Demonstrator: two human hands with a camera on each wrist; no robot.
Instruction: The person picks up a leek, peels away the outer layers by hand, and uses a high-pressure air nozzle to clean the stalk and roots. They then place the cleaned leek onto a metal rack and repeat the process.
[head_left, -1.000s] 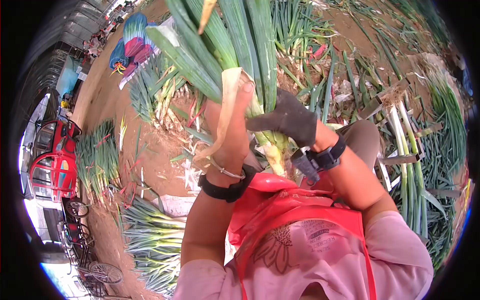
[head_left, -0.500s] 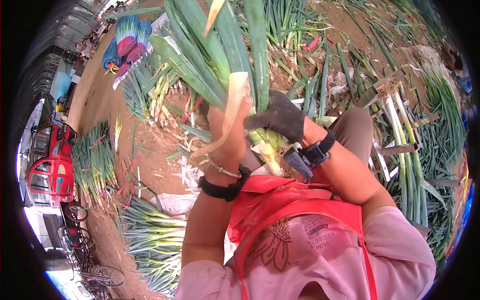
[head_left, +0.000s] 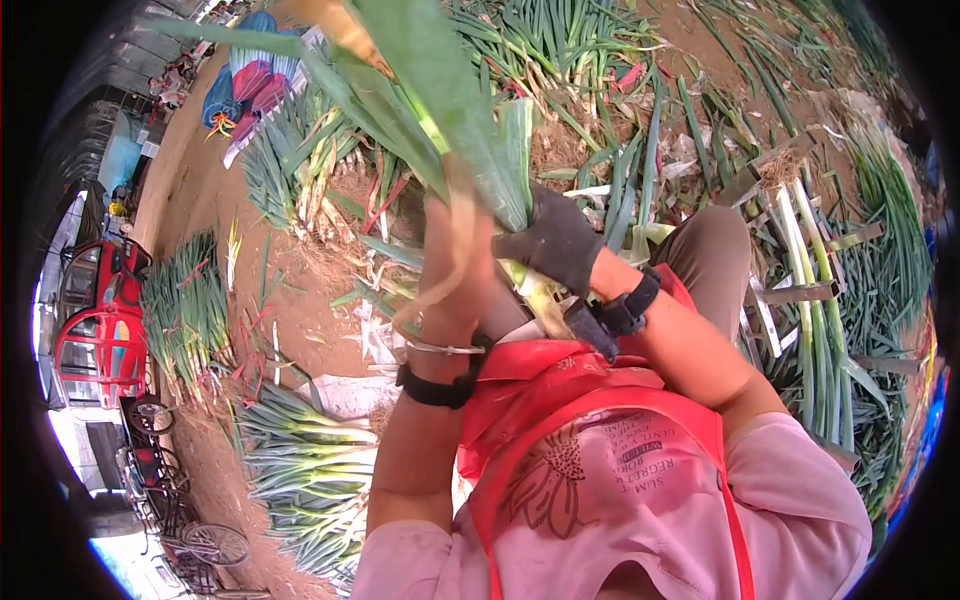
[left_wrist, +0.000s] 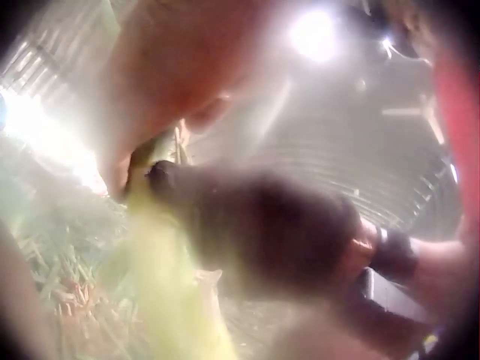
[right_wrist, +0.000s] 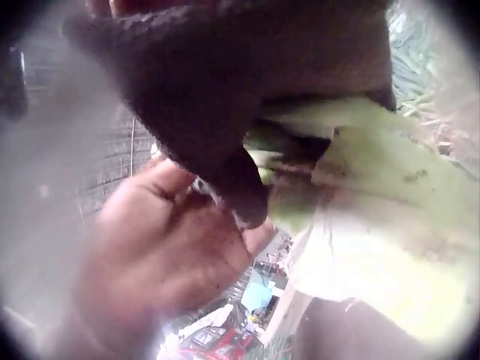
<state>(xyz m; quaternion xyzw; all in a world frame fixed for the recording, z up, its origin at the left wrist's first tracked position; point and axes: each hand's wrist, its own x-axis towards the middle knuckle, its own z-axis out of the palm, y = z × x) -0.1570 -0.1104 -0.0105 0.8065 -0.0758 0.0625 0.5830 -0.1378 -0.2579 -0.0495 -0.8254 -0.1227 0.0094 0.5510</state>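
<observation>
Over my lap I hold a bunch of large green onions (head_left: 475, 130), its leaves rising toward the camera and its pale lower ends (head_left: 537, 290) by the apron. My bare left hand (head_left: 440, 250), blurred, grips the stalks at the base of the leaves. A long tan dry strip (head_left: 460, 205) hangs across that hand. Just below, the dark-gloved right hand (head_left: 560, 238) wraps round the pale part, its thumb (right_wrist: 244, 187) lying near the left fingers. In the left wrist view the gloved hand (left_wrist: 262, 225) presses close against the yellowish stalk (left_wrist: 169, 277).
Sorted green onions (head_left: 305, 475) lie at my left; more bunches (head_left: 320, 180) are on the soil ahead. To my right a metal rack (head_left: 800, 292) holds several stalks, with leaf heaps (head_left: 885, 330) beyond. A red vehicle (head_left: 100, 320) and bicycles (head_left: 215, 545) stand far left.
The leaves have swung toward the camera and blurred, with one leaf now reaching far left. My left hand has blurred with motion, and the right hand has shifted slightly down and left.
</observation>
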